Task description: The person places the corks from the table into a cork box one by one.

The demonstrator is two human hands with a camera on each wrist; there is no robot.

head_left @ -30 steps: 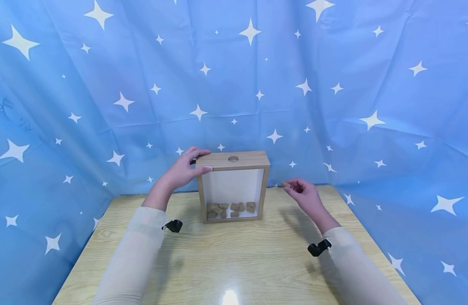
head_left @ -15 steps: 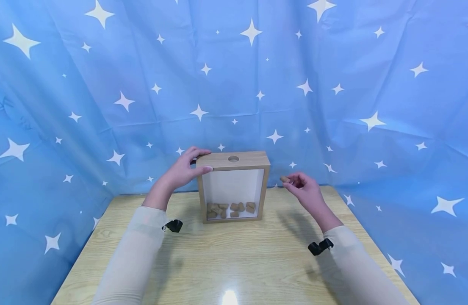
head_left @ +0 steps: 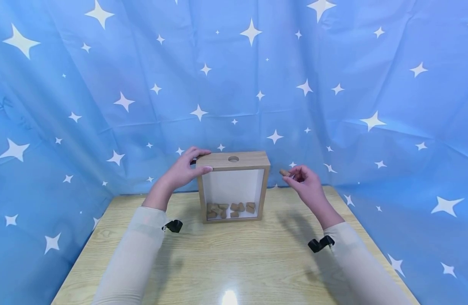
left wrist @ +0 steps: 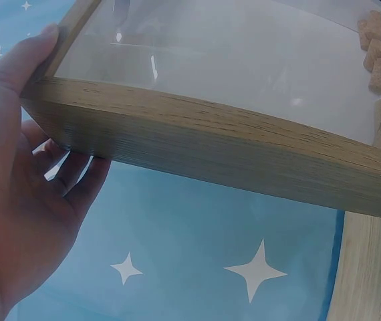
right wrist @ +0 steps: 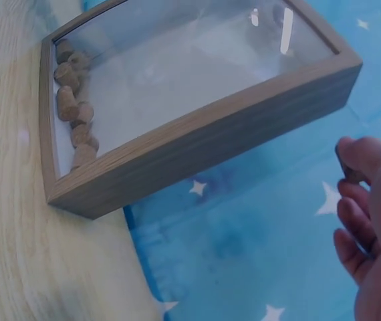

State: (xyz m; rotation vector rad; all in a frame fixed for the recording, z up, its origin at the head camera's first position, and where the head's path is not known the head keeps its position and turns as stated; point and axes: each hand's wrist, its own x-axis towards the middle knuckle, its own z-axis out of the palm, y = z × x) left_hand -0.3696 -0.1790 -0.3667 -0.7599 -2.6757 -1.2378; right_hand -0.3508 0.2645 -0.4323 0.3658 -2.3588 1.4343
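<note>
A wooden shadow box (head_left: pixel 264 190) with a clear front stands upright on the table, a round hole (head_left: pixel 233 159) in its top. Several corks (head_left: pixel 234 207) lie along its bottom, also visible as corks (left wrist: pixel 379 75) in the left wrist view. My left hand (head_left: pixel 184 168) grips the box's upper left corner, thumb on the front edge and fingers behind. To the right of the box, raised and apart from it, my right hand (head_left: pixel 304 183) pinches a single cork (head_left: pixel 284 173) between thumb and fingers. In the right wrist view that cork is mostly hidden by the thumb.
The light wooden table (head_left: pixel 234 258) extends in front of the box and to both sides. A blue curtain (head_left: pixel 234 84) with white stars hangs close behind the table and along its sides.
My right hand has risen with the cork, from near the table's back edge toward the height of the box top. The left hand and the box have stayed put.
</note>
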